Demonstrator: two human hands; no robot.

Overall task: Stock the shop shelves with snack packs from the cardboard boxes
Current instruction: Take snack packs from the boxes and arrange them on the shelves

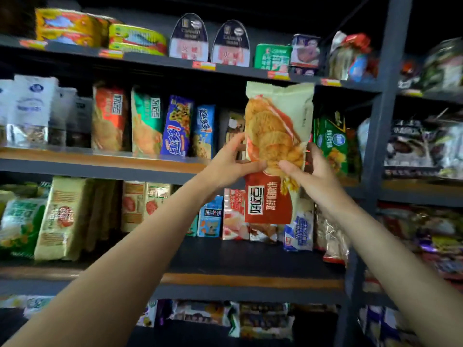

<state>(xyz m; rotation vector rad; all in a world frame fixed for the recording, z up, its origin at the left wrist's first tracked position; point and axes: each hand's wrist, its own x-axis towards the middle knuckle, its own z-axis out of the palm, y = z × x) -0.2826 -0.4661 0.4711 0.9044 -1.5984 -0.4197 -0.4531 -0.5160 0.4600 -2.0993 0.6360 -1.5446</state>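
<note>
A tall cream and red snack pack point(274, 136), printed with round biscuits, is held upright and upside down in front of the middle shelf point(100, 160). My left hand point(231, 162) grips its left edge near the middle, thumb across the front. On the pack's right edge my right hand point(307, 171) pinches it, thumb on the front. The pack hangs before a dark gap between a blue cookie pack point(204, 131) and a green pack point(330, 144). No cardboard box is in view.
Cans and tins point(137, 40) line the top shelf. Snack packs point(110, 118) stand along the middle shelf, cracker packs point(60, 219) on the lower shelf point(250, 280). A dark upright post point(385, 108) divides off the right-hand bay of bagged goods point(423, 149).
</note>
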